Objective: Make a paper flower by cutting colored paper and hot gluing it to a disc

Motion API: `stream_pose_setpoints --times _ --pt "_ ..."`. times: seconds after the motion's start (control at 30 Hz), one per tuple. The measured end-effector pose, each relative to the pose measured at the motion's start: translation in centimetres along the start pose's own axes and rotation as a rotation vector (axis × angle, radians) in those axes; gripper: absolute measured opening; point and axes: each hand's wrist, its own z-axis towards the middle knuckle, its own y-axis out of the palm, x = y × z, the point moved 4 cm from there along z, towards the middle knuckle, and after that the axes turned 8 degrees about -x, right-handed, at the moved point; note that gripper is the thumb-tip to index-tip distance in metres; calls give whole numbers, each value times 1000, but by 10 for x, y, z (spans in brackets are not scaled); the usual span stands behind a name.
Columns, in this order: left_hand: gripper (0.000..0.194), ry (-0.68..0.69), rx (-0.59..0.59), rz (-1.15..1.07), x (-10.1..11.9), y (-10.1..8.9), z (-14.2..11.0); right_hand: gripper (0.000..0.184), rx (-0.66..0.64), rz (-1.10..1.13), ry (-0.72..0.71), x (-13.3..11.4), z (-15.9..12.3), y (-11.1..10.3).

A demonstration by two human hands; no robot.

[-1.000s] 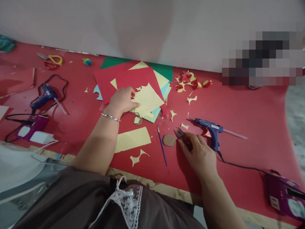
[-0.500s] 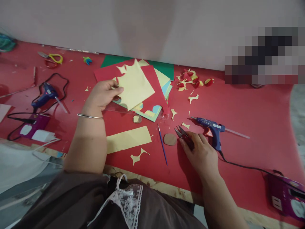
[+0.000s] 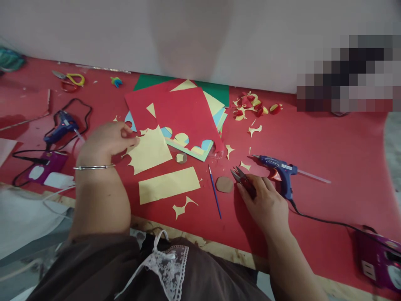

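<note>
On the red tabletop, a yellow paper sheet with scalloped cut-outs along its edges lies left of centre. My left hand hovers at its left edge, thumb and forefinger curved with a gap between them. Resting to the right, my right hand is wrapped around small pointed snips, their blades slightly apart and pointing up-left. A brown rounded disc lies by the blade tips, beside a thin blue paintbrush. A yellow paper strip and a curvy yellow offcut are nearer me.
A red sheet tops a stack of coloured paper. Red and yellow cut pieces are heaped behind. Corded glue guns lie on the right and left. Yellow-and-red scissors sit at the back left.
The yellow sheet, held up over the stack before, has come down towards me and left onto the table. My left hand has moved left and loosened from it. My right hand stays put.
</note>
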Motion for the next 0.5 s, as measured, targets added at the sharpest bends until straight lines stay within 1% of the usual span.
stream_pose_setpoints --times 0.03,0.07,0.1,0.13,0.2,0.27,0.33,0.43,0.5 --pt "25 -77 57 128 13 3 -2 32 7 -4 -2 0 0 0" --pt "19 -83 80 194 29 8 -3 32 12 -7 -5 0 0 0" --pt "15 -58 67 224 45 17 -3 32 16 -10 -4 0 -1 0" --pt "14 32 24 233 61 29 -1 32 20 -11 -4 0 -1 0" --pt "16 60 -66 254 78 53 5 32 21 -12 -3 0 -1 0" --pt "21 87 -121 272 85 73 13 33 28 -5 -1 0 -1 -2" --pt "23 97 -102 279 86 83 18 34 31 3 -2 -1 -1 -3" --pt "22 117 -57 262 87 83 13 35 37 5 -6 -1 -1 -4" --pt "23 173 -81 224 90 79 2 34 44 4 -9 0 -1 -4"
